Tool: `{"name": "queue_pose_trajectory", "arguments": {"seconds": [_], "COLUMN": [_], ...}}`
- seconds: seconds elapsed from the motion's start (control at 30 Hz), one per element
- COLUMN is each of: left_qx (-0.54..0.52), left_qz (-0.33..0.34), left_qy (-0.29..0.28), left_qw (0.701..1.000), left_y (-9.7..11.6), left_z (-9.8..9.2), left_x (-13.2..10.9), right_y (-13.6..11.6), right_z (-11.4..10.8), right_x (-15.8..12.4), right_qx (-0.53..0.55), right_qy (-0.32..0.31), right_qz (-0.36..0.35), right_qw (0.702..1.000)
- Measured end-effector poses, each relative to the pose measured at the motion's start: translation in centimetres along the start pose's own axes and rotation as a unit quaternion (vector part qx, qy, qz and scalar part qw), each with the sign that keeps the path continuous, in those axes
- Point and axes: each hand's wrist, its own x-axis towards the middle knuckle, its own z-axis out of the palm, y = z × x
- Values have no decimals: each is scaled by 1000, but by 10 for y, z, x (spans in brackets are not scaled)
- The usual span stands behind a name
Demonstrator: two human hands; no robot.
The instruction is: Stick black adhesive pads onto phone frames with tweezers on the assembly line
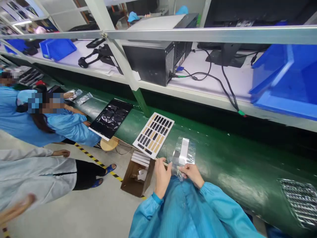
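A clear plastic bag (190,153) with a white label strip (183,150) lies at the front edge of the green bench, before my body. My right hand (192,174) pinches the bag's near end between thumb and fingers. At the bag's left side is my left hand (162,176), its thumb and fingers apart; no object shows between them. Just beyond my left hand rests a white sheet (170,124) bearing rows of small black and tan strips. What the bag contains, if anything, is unclear.
An open cardboard box (128,185) stands on the floor at left. Farther along the bench lies a black sheet (112,117), near seated co-workers in blue. A clear ridged tray (300,201) is at right. Overhead, a shelf (237,77) carries a computer, cables and blue bins.
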Motion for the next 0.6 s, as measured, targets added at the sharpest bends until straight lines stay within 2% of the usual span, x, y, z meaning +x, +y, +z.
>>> {"name": "queue_pose_trajectory", "arguments": {"seconds": [0.1,0.2,0.33,0.5,0.6], "left_qx": [-49,-95,-129,-138,-127], "left_qz": [-13,-39,-51,-48,-31], "left_qy": [-111,-163,-160,-109,-109], "left_qw": [993,981,977,983,986], "left_y": [-7,-19,-31,-35,-33], "left_z": [14,25,26,24,32], "left_x": [-5,-5,-3,2,3], "right_y": [-2,-7,-8,2,7], "right_z": [12,17,9,-19,-29], "right_x": [4,2,0,2,0], "right_qx": [-63,-128,-197,-244,-277], "right_qy": [16,22,28,47,65], "right_qz": [-17,-57,-100,-90,-104], "right_qw": [998,990,975,964,953]}}
